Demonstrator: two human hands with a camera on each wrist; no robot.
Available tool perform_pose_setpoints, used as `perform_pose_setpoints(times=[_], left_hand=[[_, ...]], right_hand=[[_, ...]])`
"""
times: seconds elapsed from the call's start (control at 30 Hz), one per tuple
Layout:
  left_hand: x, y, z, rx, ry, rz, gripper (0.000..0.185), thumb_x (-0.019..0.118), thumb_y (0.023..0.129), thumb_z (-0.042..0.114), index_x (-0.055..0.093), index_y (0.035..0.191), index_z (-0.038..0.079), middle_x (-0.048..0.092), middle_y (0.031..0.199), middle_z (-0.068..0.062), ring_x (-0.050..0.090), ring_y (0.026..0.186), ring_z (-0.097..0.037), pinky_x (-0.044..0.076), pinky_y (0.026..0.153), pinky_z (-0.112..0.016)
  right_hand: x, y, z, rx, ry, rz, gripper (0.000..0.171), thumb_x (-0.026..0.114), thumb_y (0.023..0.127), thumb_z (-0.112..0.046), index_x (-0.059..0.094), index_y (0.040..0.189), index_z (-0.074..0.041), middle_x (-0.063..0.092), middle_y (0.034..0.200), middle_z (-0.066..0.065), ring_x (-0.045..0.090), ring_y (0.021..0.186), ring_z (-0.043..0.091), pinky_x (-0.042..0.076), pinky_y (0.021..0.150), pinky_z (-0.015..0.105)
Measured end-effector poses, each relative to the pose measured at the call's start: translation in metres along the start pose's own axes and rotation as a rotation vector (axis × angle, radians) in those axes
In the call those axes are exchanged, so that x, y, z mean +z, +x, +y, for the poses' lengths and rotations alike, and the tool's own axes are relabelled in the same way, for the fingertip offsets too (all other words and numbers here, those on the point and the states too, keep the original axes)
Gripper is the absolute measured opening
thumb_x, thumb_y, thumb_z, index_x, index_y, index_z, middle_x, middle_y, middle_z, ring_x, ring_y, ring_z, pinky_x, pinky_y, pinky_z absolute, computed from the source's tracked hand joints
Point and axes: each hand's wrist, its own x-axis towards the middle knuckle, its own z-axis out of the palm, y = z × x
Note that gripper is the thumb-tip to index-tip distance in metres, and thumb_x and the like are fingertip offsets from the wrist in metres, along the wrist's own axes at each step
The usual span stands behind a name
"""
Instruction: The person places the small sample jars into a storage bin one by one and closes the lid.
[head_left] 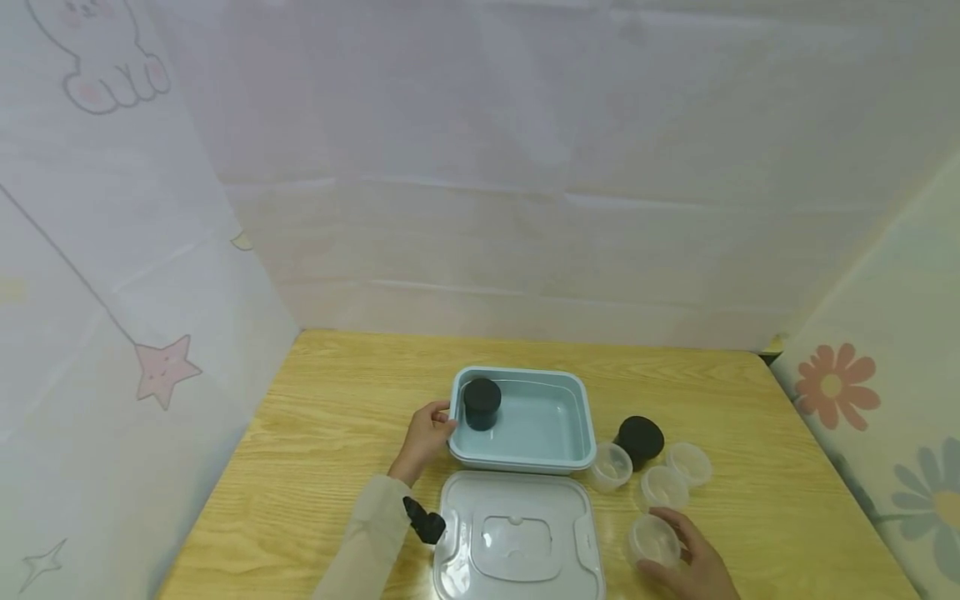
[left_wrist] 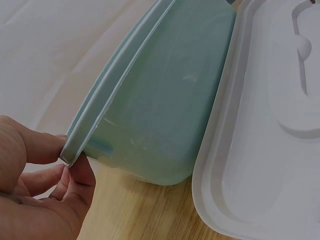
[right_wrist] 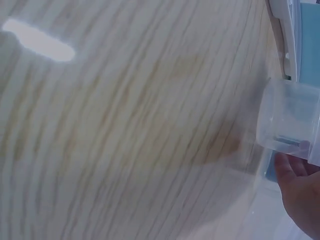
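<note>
A light blue rectangular container [head_left: 558, 417] stands mid-table with a black cup [head_left: 481, 403] upright in its left end. My left hand [head_left: 444, 422] pinches the container's left rim; the left wrist view shows thumb and fingers [left_wrist: 75, 170] clamped on the rim's corner of the container [left_wrist: 160, 110]. A clear lid [head_left: 517, 537] lies flat in front of it, also seen as the lid [left_wrist: 265, 140]. My right hand [head_left: 678, 550] holds a small clear cup [head_left: 654, 540] at the front right; the blurred right wrist view shows that cup [right_wrist: 290, 120] against my fingers [right_wrist: 300, 187].
Three more small clear cups [head_left: 611, 465] [head_left: 663, 487] [head_left: 688, 463] and a tipped black cup [head_left: 640, 440] cluster right of the container. The wooden table [head_left: 337, 433] is walled by white sheets on the left, back and right.
</note>
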Motion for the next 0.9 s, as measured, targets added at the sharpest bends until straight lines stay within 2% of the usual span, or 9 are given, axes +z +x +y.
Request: perform_pose_setpoints(times=[0.1,0.2,0.27,0.37,0.43,0.53,0.7,0.77,0.9], left_hand=[[0.0,0.0,-0.001,0.006,-0.002,-0.003,0.039,0.057,0.092,0.004,0.052,0.129,-0.006,0.054,0.097,-0.011,0.052,0.082,-0.017,0.046,0.065,-0.024],[0.001,0.001,-0.001,0.008,0.0,-0.003,0.039,0.057,0.092,0.004,0.052,0.129,-0.006,0.054,0.098,-0.012,0.052,0.082,-0.018,0.046,0.065,-0.024],[0.001,0.001,-0.001,0.008,0.006,0.0,0.039,0.057,0.092,0.004,0.052,0.129,-0.005,0.055,0.099,-0.012,0.052,0.083,-0.018,0.047,0.065,-0.024],[0.0,0.001,-0.001,-0.001,0.013,0.005,0.039,0.057,0.092,0.005,0.052,0.13,-0.004,0.055,0.099,-0.012,0.052,0.084,-0.018,0.047,0.067,-0.024],[-0.001,0.001,0.0,-0.001,0.016,0.006,0.04,0.057,0.092,0.005,0.052,0.13,-0.004,0.055,0.1,-0.012,0.052,0.084,-0.018,0.047,0.067,-0.024],[-0.001,0.001,0.001,0.002,0.009,0.001,0.04,0.057,0.092,0.006,0.051,0.13,-0.004,0.055,0.1,-0.012,0.052,0.084,-0.018,0.047,0.067,-0.024],[0.001,0.002,0.002,0.009,0.009,-0.009,0.039,0.057,0.092,0.006,0.052,0.13,-0.004,0.054,0.099,-0.011,0.051,0.082,-0.017,0.045,0.066,-0.024],[0.001,0.002,0.001,-0.001,0.009,-0.008,0.039,0.057,0.092,0.006,0.052,0.13,-0.003,0.054,0.098,-0.01,0.051,0.083,-0.017,0.045,0.065,-0.024],[0.0,0.003,-0.002,-0.002,0.01,-0.002,0.039,0.057,0.092,0.006,0.052,0.13,-0.003,0.053,0.098,-0.01,0.05,0.083,-0.018,0.045,0.065,-0.024]], right_hand=[[0.004,0.001,-0.003,-0.013,-0.013,0.017,0.069,0.081,0.073,-0.027,0.049,0.131,-0.01,0.05,0.129,0.002,0.048,0.122,0.044,0.046,0.091,0.057],[0.007,0.001,-0.005,-0.032,-0.021,0.039,0.067,0.082,0.072,-0.025,0.051,0.13,-0.011,0.052,0.127,-0.002,0.054,0.115,0.013,0.048,0.09,0.053],[0.008,0.002,-0.005,-0.042,-0.023,0.048,0.066,0.082,0.072,-0.023,0.052,0.13,-0.01,0.053,0.125,-0.006,0.047,0.108,-0.008,0.051,0.088,0.048],[0.008,0.003,-0.006,-0.079,-0.022,0.066,0.064,0.082,0.073,-0.022,0.053,0.129,-0.01,0.053,0.121,-0.017,0.034,0.101,-0.023,0.053,0.084,0.037],[0.008,0.005,-0.007,-0.13,-0.03,0.089,0.063,0.082,0.072,-0.021,0.054,0.128,-0.009,0.051,0.118,-0.024,0.033,0.102,-0.025,0.053,0.081,0.03],[0.004,0.01,-0.01,-0.225,-0.047,0.129,0.062,0.083,0.071,-0.018,0.055,0.125,-0.007,0.048,0.117,-0.029,0.035,0.104,-0.025,0.052,0.077,0.024],[-0.003,0.015,-0.021,-0.239,-0.082,0.12,0.061,0.082,0.073,-0.023,0.056,0.126,-0.01,0.045,0.117,-0.032,0.034,0.104,-0.025,0.05,0.077,0.02],[-0.005,0.017,-0.026,-0.227,-0.095,0.099,0.06,0.081,0.075,-0.025,0.055,0.128,-0.011,0.047,0.119,-0.028,0.033,0.104,-0.026,0.05,0.078,0.02],[-0.007,0.025,-0.039,-0.257,-0.093,0.088,0.061,0.081,0.076,-0.023,0.054,0.129,-0.01,0.055,0.125,-0.006,0.036,0.104,-0.024,0.051,0.079,0.019]])
